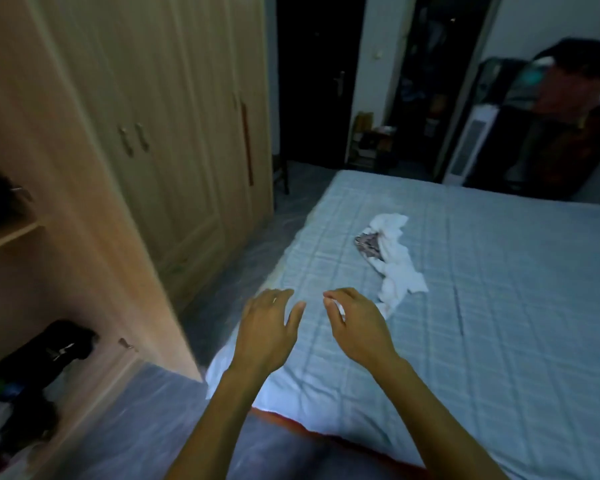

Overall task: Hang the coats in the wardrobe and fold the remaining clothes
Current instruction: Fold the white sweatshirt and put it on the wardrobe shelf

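My left hand point(269, 329) and right hand point(355, 327) hover side by side over the near corner of the bed point(499, 289), fingers spread, holding nothing. On its pale blue checked cover lies a crumpled white garment point(397, 261) with a patterned piece point(368, 244) tucked against it (just beyond my right hand). The wooden wardrobe point(146, 140) stands left, its near section open; the room is dim.

pale blue checked bedspread point(499, 306), white garment point(399, 268), beige wardrobe point(174, 133)
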A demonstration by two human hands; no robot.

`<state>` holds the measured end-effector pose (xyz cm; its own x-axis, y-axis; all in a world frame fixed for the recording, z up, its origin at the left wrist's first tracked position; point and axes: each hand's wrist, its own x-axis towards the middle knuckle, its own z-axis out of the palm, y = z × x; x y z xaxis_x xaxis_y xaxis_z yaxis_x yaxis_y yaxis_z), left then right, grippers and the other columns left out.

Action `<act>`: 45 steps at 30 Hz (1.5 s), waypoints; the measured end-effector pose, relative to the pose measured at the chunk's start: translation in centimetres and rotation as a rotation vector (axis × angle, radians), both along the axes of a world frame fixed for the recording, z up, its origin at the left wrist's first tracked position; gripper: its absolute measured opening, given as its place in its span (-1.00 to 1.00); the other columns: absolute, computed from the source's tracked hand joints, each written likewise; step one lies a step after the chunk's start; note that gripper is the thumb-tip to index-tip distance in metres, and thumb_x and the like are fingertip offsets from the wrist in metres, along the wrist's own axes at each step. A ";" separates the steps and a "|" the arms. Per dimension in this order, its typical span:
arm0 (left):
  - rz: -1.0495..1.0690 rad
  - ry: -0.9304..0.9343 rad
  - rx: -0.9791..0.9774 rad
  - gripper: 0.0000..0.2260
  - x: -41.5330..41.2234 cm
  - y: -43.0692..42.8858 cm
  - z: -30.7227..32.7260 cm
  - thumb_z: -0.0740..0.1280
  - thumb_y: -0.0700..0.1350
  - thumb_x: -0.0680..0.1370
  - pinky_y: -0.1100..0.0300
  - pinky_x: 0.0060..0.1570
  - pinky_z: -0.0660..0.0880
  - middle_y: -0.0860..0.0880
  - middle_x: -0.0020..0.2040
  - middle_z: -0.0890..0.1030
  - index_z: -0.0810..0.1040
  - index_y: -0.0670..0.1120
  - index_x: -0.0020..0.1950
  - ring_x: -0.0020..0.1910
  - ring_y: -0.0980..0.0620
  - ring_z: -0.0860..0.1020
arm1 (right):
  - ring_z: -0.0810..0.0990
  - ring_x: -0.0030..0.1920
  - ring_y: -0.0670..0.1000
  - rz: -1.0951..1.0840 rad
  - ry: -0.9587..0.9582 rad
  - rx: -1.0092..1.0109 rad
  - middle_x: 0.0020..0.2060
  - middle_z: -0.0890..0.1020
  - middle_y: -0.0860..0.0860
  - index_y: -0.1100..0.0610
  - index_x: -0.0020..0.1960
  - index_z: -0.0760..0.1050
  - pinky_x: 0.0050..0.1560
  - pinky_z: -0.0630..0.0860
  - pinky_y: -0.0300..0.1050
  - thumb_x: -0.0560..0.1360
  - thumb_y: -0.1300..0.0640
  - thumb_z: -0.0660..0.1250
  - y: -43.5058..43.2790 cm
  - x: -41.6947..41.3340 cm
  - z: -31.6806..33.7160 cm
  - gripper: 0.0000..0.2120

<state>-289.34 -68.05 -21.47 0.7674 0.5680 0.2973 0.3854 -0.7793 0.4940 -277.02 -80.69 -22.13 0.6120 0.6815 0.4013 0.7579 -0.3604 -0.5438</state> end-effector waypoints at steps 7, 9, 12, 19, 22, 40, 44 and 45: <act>-0.181 0.040 -0.047 -0.38 7.5 -6.5 -1.3 -0.07 0.30 0.51 0.04 0.35 0.28 -0.02 0.26 0.55 0.50 -0.03 0.30 0.26 -0.01 0.47 | 0.59 -0.01 -0.03 -0.230 0.089 0.058 0.02 0.63 -0.03 0.07 0.11 0.59 -0.03 0.45 -0.19 0.59 0.06 0.21 -8.5 5.4 -2.0 -0.79; -0.215 0.059 -0.071 -0.47 9.4 -7.1 -1.7 0.02 0.24 0.54 0.09 0.32 0.27 -0.02 0.25 0.55 0.50 -0.04 0.29 0.25 0.00 0.48 | 0.59 0.02 0.00 -0.269 0.101 0.048 0.04 0.63 -0.01 0.08 0.12 0.59 0.04 0.47 -0.13 0.59 0.06 0.21 -9.5 6.9 -2.8 -0.77; -0.246 0.082 -0.104 -0.52 11.9 -7.0 -2.7 0.07 0.19 0.54 0.09 0.31 0.29 -0.01 0.24 0.55 0.51 -0.05 0.28 0.23 0.01 0.48 | 0.58 0.05 -0.02 -0.297 0.141 0.008 0.07 0.62 -0.01 0.11 0.15 0.58 0.06 0.44 -0.20 0.59 0.04 0.20 -10.2 8.7 -3.5 -0.74; -0.305 0.106 -0.219 -0.44 22.0 -4.0 -8.5 0.03 0.25 0.51 0.03 0.20 0.43 -0.02 0.17 0.59 0.54 -0.09 0.24 0.14 0.01 0.53 | 0.58 0.05 -0.03 -0.367 0.205 -0.132 0.06 0.63 -0.02 0.09 0.13 0.59 0.05 0.41 -0.23 0.59 0.04 0.21 -9.3 17.8 -7.4 -0.75; -0.312 0.164 -0.300 -0.53 26.8 -1.8 -10.7 0.12 0.16 0.53 0.08 0.20 0.43 -0.04 0.18 0.59 0.54 -0.11 0.25 0.15 -0.01 0.54 | 0.59 0.03 -0.01 -0.381 0.230 -0.211 0.05 0.63 0.01 0.10 0.12 0.60 0.05 0.46 -0.17 0.59 0.07 0.22 -7.4 22.4 -9.5 -0.78; -0.482 0.385 -0.477 -0.54 51.7 8.6 -22.0 0.09 0.16 0.52 0.36 0.11 0.26 0.01 0.20 0.57 0.53 -0.06 0.25 0.14 0.08 0.52 | 0.60 0.00 0.06 -0.492 0.460 -0.472 0.05 0.63 0.04 0.11 0.13 0.58 0.05 0.49 -0.06 0.55 -0.01 0.11 5.7 44.9 -21.0 -0.65; -0.519 0.377 -0.483 -0.66 57.5 9.6 -24.3 0.18 0.06 0.60 0.33 0.19 0.30 0.01 0.23 0.55 0.49 -0.05 0.29 0.19 0.08 0.49 | 0.58 0.05 0.01 -0.487 0.450 -0.483 0.10 0.61 0.01 0.07 0.18 0.56 0.10 0.47 -0.13 0.59 0.01 0.15 7.8 49.6 -23.4 -0.71; -0.524 0.382 -0.479 -0.65 59.1 9.9 -24.9 0.17 0.07 0.60 0.29 0.22 0.32 0.01 0.24 0.54 0.49 -0.05 0.30 0.19 0.07 0.49 | 0.58 0.04 0.01 -0.483 0.452 -0.485 0.09 0.62 0.00 0.07 0.17 0.57 0.09 0.47 -0.13 0.60 0.01 0.15 8.3 51.0 -24.1 -0.71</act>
